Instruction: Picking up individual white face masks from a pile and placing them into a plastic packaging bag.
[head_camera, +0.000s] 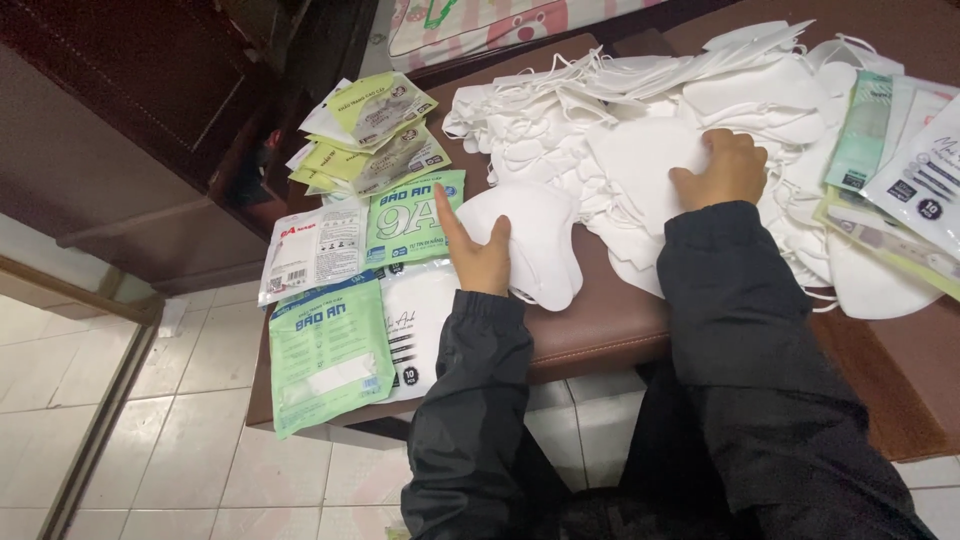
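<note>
The left hand lies flat, fingers together, on a small stack of white masks at the tabletop's 9 o'clock, while the right hand – fingers curled – presses the big mask pile at 1 o'clock – apparently mid-sorting.

The left hand presses flat on a small stack of white masks near the brown table's front edge. The right hand rests on the large mask heap toward the back. Green packets lie along the left edge.
</note>
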